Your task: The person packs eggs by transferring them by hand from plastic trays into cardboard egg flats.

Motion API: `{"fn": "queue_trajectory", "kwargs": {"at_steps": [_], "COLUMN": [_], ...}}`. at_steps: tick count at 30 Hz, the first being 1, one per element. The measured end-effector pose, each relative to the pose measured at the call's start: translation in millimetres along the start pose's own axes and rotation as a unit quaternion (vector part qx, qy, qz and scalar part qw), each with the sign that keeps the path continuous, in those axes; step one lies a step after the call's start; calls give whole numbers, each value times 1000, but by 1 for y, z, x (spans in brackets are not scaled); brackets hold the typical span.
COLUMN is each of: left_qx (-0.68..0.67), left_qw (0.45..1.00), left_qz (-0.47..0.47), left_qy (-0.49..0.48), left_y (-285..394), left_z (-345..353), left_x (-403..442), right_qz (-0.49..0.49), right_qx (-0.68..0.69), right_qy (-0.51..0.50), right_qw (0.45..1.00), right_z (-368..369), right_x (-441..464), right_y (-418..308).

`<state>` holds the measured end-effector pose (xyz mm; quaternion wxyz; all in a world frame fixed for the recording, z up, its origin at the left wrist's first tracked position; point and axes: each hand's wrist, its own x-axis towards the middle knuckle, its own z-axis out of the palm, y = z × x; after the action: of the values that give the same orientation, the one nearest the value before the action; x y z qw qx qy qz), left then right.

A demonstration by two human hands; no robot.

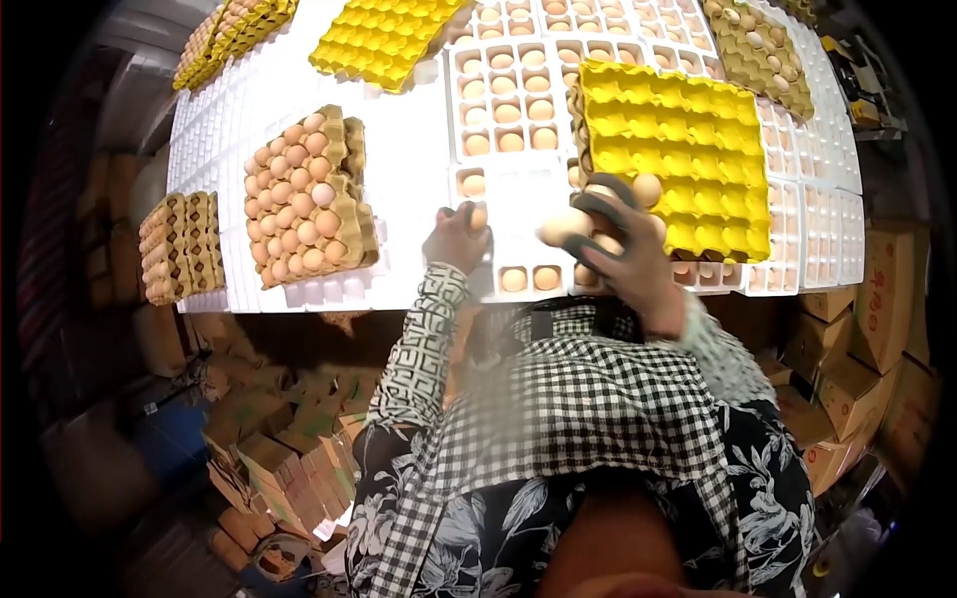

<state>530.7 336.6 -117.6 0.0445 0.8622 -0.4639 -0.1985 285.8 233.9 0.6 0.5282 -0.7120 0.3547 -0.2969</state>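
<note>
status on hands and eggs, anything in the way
Right hand gripping pale-brown oval eggs. Left hand at another egg, near white compartmented tray. Nothing visibly blocking either.

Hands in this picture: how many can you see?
2: the left hand at a light-brown oval egg, the right hand holding pale eggs beside the bright-yellow bumpy tray. No others show.

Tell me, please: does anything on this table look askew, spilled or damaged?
I see nothing spilled or damaged. Only the far yellow tray seems askew: its sides slant against the white egg tray beside it.
</note>
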Motion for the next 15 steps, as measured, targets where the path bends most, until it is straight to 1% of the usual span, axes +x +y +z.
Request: {"fn": "queue_trajectory", "kwargs": {"at_steps": [1, 2, 3, 4, 5, 6, 7, 10, 11, 12, 13, 14, 15], "left_qx": [-66, -132, -237, -343, -436, -524, -514, -530, -492, -531, -426, -312, -263], "left_qw": [997, 989, 969, 935, 892, 839, 843, 825, 844, 828, 872, 896, 901], "left_qz": [15, 27, 13, -17, -45, -73, -40, -2, 34, 43, 143, 239, 261], "left_qy": [29, 56, 63, 94, 111, 127, 155, 195, 212, 175, 192, 209, 227], "left_y": [-6, -12, -11, -23, -21, -17, -16, 5, 15, 17, 17, 15, 20], "left_z": [3, 7, 2, 19, 19, 21, 23, 21, 20, 41, 45, 47, 49], "left_x": [3, 2, -2, 2, -2, -8, -11, -10, -11, -3, 3, 9, 13], "right_qz": [-12, 10, 28, 18, 55, 92, 130, -25, -55, -96, -119, -141, -110], "right_qx": [-12, -9, -127, -240, -300, -359, -378, -409, -418, -421, -415, -408, -384], "right_qy": [41, 76, 109, 102, 76, 48, 24, 65, 30, 7, 3, -4, 16], "right_qw": [999, 997, 985, 965, 949, 928, 916, 910, 906, 902, 902, 902, 917], "right_z": [35, 65, 90, 109, 124, 131, 132, 129, 129, 129, 127, 126, 118], "right_x": [17, 31, 42, 51, 55, 59, 57, 36, 29, 19, 14, 6, -3], "right_y": [10, 24, 37, 62, 89, 94, 98, 107, 116, 119, 115, 110, 95]}}
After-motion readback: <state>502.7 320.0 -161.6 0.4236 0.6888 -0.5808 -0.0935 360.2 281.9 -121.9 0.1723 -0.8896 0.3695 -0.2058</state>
